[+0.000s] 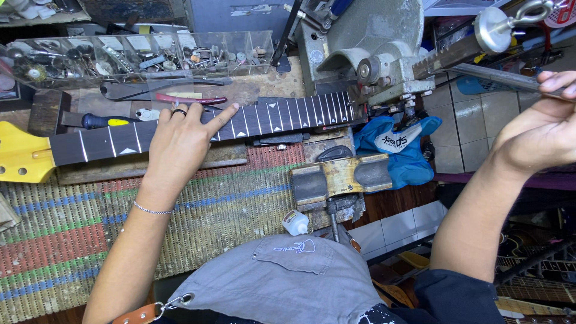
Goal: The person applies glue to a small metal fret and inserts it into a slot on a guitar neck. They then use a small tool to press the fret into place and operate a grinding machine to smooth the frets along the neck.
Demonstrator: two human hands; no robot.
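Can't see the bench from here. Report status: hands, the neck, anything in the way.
Left hand flat on guitar neck, steadying it. Right hand gripping press lever. Neck's far end under the press. Pliers beside the neck, not blocking.

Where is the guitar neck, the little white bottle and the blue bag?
guitar neck [282,115], head view, on the dark fretboard.
little white bottle [295,223], head view, on its round body.
blue bag [414,157], head view, on the blue cloth under its white patch.
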